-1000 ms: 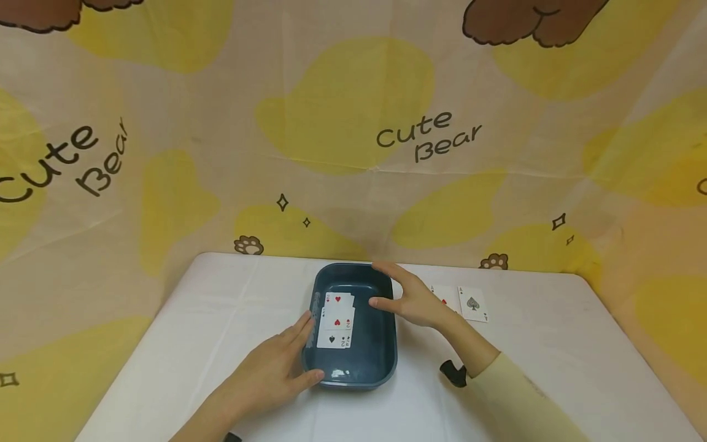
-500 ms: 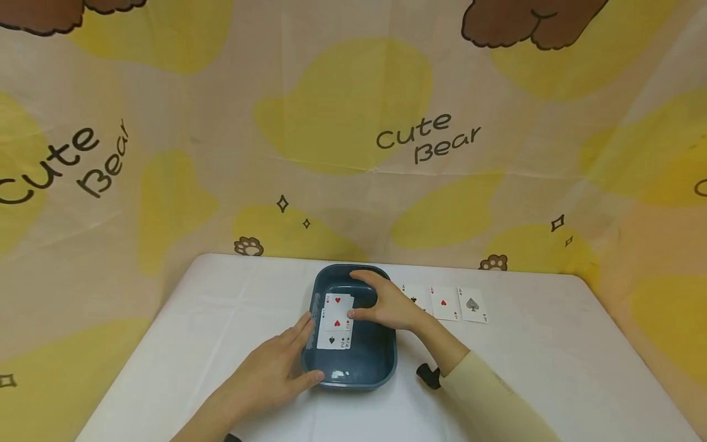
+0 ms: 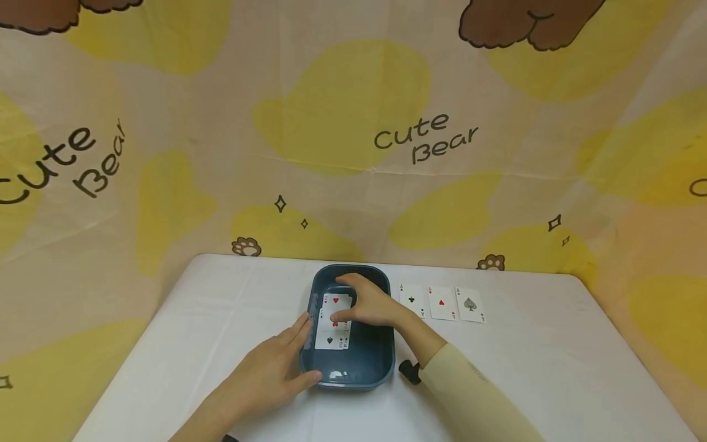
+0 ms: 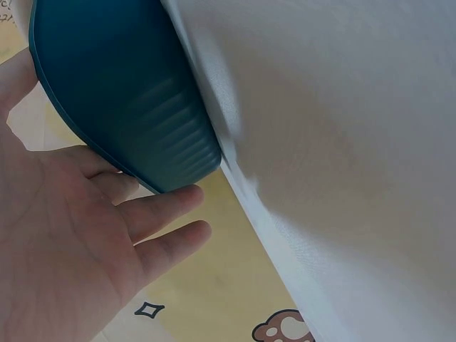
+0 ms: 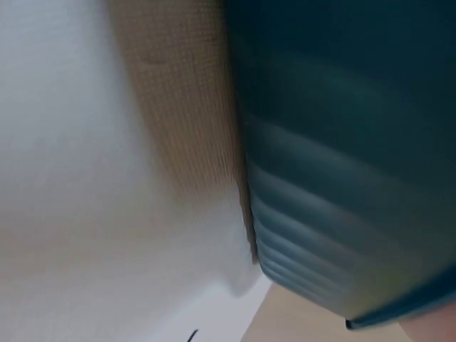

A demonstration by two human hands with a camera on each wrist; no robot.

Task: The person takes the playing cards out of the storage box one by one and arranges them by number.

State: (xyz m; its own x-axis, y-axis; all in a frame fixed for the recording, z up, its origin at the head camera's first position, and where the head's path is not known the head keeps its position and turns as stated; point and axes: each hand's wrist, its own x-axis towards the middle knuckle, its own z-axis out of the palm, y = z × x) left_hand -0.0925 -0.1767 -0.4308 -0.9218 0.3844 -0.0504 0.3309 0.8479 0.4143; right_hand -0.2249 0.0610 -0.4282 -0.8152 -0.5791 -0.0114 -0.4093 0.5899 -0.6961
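A dark blue rectangular tray (image 3: 371,356) stands on the white-covered table. Inside lie overlapping playing cards (image 3: 332,340), face up toward its left side, showing hearts and a spade. My left hand (image 3: 276,363) rests against the tray's left side, fingers extended and thumb at the near corner; the left wrist view shows its fingers touching the tray wall (image 4: 128,85). Reaching over the right rim, my right hand (image 3: 374,304) hovers above the cards with thumb and fingers spread apart, partly covering them. In the right wrist view the tray wall (image 5: 320,164) hides most of that hand.
Right of the tray, the ace of clubs (image 3: 411,299), ace of hearts (image 3: 441,303) and ace of spades (image 3: 471,304) lie face up in a row. A patterned cloth (image 3: 331,123) hangs behind the table.
My right hand has moved left from the tray's right rim to over the cards, uncovering the ace of clubs. The left hand has stayed at the tray's side.
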